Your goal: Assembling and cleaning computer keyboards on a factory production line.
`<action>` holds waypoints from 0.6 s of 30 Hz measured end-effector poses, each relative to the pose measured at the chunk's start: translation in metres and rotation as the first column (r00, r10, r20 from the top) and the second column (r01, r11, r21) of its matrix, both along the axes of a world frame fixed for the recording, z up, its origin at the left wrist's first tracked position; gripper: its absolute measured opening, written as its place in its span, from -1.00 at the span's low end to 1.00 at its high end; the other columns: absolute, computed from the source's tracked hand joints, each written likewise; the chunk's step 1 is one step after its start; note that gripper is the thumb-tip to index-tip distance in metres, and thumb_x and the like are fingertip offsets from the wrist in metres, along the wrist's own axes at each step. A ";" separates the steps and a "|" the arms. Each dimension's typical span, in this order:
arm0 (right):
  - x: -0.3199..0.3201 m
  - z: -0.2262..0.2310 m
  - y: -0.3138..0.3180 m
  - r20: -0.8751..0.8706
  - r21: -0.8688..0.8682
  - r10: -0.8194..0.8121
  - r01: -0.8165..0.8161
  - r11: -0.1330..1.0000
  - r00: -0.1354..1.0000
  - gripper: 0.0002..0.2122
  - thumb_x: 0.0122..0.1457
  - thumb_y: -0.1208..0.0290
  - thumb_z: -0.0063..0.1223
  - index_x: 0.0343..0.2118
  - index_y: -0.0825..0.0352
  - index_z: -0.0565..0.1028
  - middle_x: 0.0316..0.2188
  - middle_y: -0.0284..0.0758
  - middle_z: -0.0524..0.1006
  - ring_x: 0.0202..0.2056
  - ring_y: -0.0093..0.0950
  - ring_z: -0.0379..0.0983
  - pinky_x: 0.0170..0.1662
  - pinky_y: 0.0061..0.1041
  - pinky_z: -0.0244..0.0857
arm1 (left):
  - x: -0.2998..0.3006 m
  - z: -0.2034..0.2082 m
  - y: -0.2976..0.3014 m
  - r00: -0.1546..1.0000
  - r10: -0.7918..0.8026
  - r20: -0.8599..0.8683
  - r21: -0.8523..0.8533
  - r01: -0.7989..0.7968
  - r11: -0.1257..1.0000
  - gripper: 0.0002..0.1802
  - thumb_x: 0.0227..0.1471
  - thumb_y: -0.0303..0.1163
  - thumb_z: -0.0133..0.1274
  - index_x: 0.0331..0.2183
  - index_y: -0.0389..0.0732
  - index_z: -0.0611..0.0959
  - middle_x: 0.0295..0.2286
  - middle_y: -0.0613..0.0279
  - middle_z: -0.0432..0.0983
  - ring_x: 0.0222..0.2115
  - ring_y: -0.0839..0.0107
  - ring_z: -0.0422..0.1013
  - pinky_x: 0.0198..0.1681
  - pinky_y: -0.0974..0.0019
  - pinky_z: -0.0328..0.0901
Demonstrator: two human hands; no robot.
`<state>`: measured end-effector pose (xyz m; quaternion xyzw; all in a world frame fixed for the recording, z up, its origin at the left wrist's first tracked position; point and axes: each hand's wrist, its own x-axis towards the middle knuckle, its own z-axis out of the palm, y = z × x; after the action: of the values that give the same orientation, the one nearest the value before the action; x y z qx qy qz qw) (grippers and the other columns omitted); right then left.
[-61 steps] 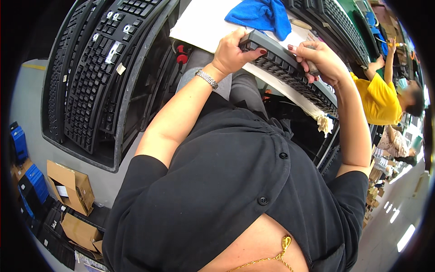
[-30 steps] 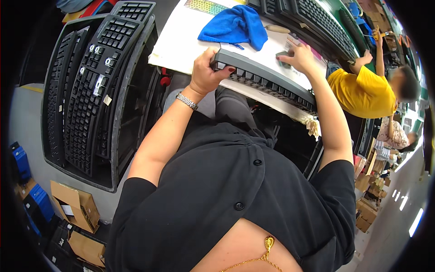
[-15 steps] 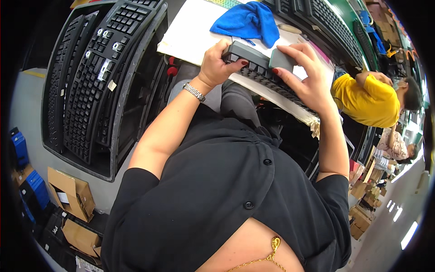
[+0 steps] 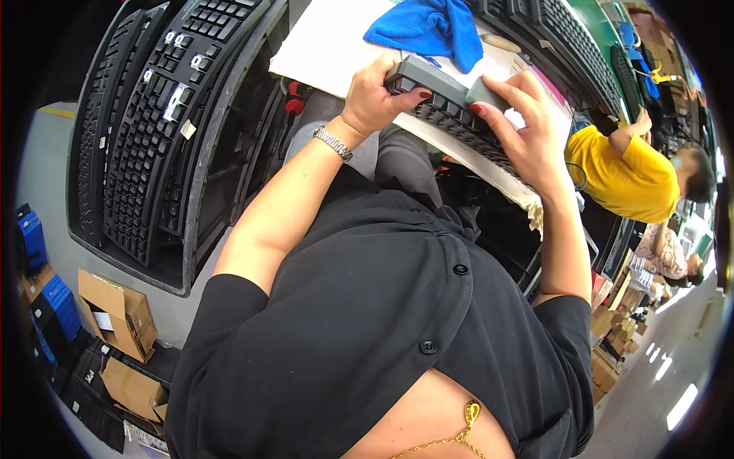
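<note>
The left hand (image 4: 372, 98) grips the left end of a black keyboard (image 4: 451, 115), fingers curled over its smooth grey edge; the right hand (image 4: 526, 131) clasps it further right, fingers spread across the ridged keys. The keyboard is tilted above the white surface (image 4: 321, 53). A crumpled blue cloth (image 4: 428, 27) lies just beyond. Far left, a dark bin (image 4: 222, 153) holds stacked keyboards; cardboard boxes (image 4: 115, 314) sit on the floor.

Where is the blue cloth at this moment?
In the head view, the blue cloth lies at the top centre on the white table, just behind the keyboard that both hands hold.
</note>
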<state>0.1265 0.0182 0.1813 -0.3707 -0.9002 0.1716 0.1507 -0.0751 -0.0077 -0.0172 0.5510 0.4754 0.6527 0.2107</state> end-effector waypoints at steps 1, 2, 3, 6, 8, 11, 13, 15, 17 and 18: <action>0.003 -0.002 0.002 -0.024 0.005 0.009 -0.009 1.000 1.000 -0.69 0.26 0.36 0.30 0.00 0.40 0.64 -0.24 -0.31 0.47 -0.31 -0.48 0.40 -0.26 -0.55 0.30 | 0.000 0.000 0.000 1.000 -0.006 -0.006 -0.014 0.006 1.000 -0.38 -0.07 0.10 0.46 -0.42 -0.17 0.47 -0.63 0.29 0.45 -0.68 0.37 0.28 -0.52 0.29 0.31; 0.004 -0.004 0.002 -0.049 0.010 0.019 -0.018 1.000 0.999 -0.70 0.25 0.37 0.32 -0.02 0.39 0.65 -0.26 -0.34 0.47 -0.33 -0.50 0.39 -0.29 -0.57 0.28 | 0.000 0.000 -0.001 1.000 -0.013 -0.013 -0.027 0.012 1.000 -0.37 -0.08 0.11 0.46 -0.42 -0.17 0.47 -0.63 0.29 0.45 -0.68 0.37 0.28 -0.52 0.29 0.31; 0.003 -0.003 0.002 -0.047 0.008 0.019 -0.019 1.000 0.999 -0.70 0.25 0.37 0.32 -0.02 0.39 0.65 -0.26 -0.34 0.47 -0.33 -0.50 0.39 -0.29 -0.57 0.28 | -0.001 0.000 0.000 1.000 -0.012 -0.010 -0.029 0.012 1.000 -0.37 -0.08 0.11 0.46 -0.42 -0.17 0.47 -0.63 0.29 0.45 -0.68 0.37 0.28 -0.52 0.29 0.31; -0.005 0.003 0.001 -0.002 -0.036 -0.006 0.006 0.999 1.000 -0.69 0.30 0.34 0.26 0.01 0.44 0.62 -0.24 -0.27 0.46 -0.28 -0.43 0.41 -0.23 -0.52 0.32 | -0.001 0.001 0.000 1.000 -0.011 0.006 -0.020 0.011 1.000 -0.36 -0.08 0.14 0.46 -0.44 -0.17 0.47 -0.64 0.30 0.44 -0.69 0.38 0.28 -0.53 0.30 0.31; -0.005 0.003 0.001 0.013 -0.051 -0.014 0.015 0.999 1.000 -0.68 0.32 0.33 0.23 0.02 0.45 0.61 -0.23 -0.25 0.46 -0.26 -0.40 0.42 -0.21 -0.51 0.34 | -0.001 0.001 0.000 1.000 -0.011 0.012 -0.019 0.011 1.000 -0.35 -0.09 0.15 0.46 -0.44 -0.16 0.46 -0.64 0.31 0.44 -0.69 0.38 0.28 -0.53 0.30 0.30; -0.001 0.000 0.004 0.006 -0.012 0.003 -0.003 1.000 1.000 -0.68 0.31 0.33 0.24 0.01 0.46 0.62 -0.24 -0.25 0.45 -0.27 -0.40 0.41 -0.21 -0.50 0.33 | 0.000 0.000 0.001 1.000 -0.007 -0.004 -0.021 0.007 1.000 -0.34 -0.09 0.16 0.46 -0.44 -0.17 0.47 -0.65 0.31 0.44 -0.69 0.38 0.27 -0.53 0.31 0.30; -0.001 0.000 0.004 0.005 0.001 0.009 -0.009 1.000 1.000 -0.68 0.31 0.33 0.25 0.01 0.46 0.62 -0.24 -0.25 0.45 -0.27 -0.40 0.41 -0.22 -0.50 0.33 | 0.001 -0.001 0.001 1.000 -0.005 -0.008 -0.022 0.005 1.000 -0.34 -0.10 0.17 0.46 -0.44 -0.17 0.47 -0.65 0.31 0.44 -0.70 0.38 0.27 -0.54 0.31 0.30; -0.005 0.001 0.003 -0.001 -0.023 -0.002 0.002 1.000 1.000 -0.68 0.30 0.34 0.25 0.00 0.46 0.62 -0.24 -0.25 0.45 -0.27 -0.41 0.40 -0.22 -0.51 0.32 | 0.000 -0.002 0.001 1.000 0.004 -0.002 -0.002 -0.004 1.000 -0.34 -0.10 0.17 0.46 -0.44 -0.17 0.48 -0.65 0.31 0.44 -0.70 0.37 0.27 -0.54 0.31 0.30; -0.008 0.003 0.002 -0.007 -0.047 -0.012 0.012 0.999 1.000 -0.68 0.30 0.34 0.26 0.00 0.46 0.62 -0.25 -0.26 0.45 -0.27 -0.41 0.40 -0.23 -0.51 0.32 | 0.000 -0.003 0.000 1.000 0.015 0.004 0.017 -0.015 1.000 -0.34 -0.10 0.18 0.46 -0.43 -0.17 0.49 -0.65 0.31 0.44 -0.70 0.37 0.27 -0.54 0.30 0.30; -0.008 0.003 0.002 -0.005 -0.048 -0.011 0.011 0.999 1.000 -0.68 0.30 0.34 0.26 0.00 0.46 0.62 -0.25 -0.26 0.45 -0.27 -0.41 0.40 -0.23 -0.51 0.32 | 0.000 -0.002 0.000 1.000 0.016 0.005 0.016 -0.016 1.000 -0.34 -0.10 0.18 0.46 -0.43 -0.17 0.49 -0.65 0.31 0.44 -0.70 0.37 0.27 -0.54 0.30 0.30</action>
<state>0.1180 0.0203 0.1842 -0.3785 -0.8934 0.1935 0.1452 -0.0751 -0.0076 -0.0193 0.5471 0.4743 0.6594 0.2022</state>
